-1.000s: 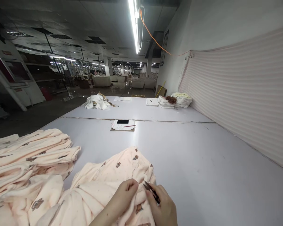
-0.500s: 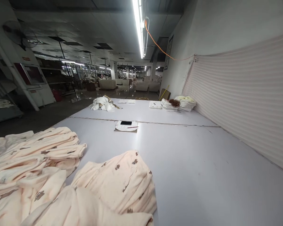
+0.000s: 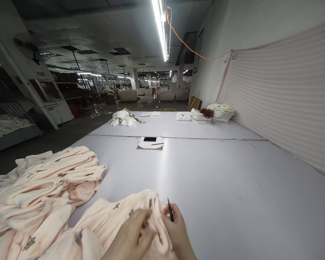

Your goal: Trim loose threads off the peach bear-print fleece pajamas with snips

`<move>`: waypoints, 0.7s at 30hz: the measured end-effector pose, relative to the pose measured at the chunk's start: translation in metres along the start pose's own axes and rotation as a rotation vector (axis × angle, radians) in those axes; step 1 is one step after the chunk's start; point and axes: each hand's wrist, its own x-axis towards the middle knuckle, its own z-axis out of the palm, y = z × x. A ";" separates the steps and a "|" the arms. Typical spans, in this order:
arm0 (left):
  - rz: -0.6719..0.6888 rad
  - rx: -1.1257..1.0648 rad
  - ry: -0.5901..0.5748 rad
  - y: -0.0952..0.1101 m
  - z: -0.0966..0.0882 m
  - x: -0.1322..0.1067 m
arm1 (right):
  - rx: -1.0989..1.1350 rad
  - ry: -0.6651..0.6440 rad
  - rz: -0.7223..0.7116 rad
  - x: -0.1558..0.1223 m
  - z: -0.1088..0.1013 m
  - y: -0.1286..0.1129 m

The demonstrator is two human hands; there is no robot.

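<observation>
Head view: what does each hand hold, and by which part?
The right hand holds thin dark snips by the lower end, tip pointing up. The left hand, blurred, grips a fold of the peach cloth.

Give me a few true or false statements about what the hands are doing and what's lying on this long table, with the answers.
1. The right hand holds small dark snips. True.
2. The left hand rests on the bare table. False: it is on the peach printed cloth.
3. A dark phone lies on papers farther up the table. True.
4. The pile of peach cloths lies to the person's right. False: it lies to the left.
</observation>
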 end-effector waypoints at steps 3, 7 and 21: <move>0.050 0.191 0.053 -0.004 0.009 0.051 | -0.017 -0.074 -0.015 -0.016 0.011 0.002; -0.049 0.104 -0.005 -0.046 0.019 0.068 | -0.094 -0.061 0.022 -0.027 0.019 0.015; 0.116 -0.123 0.049 -0.049 -0.015 0.008 | -0.501 0.004 -0.047 -0.060 0.019 -0.012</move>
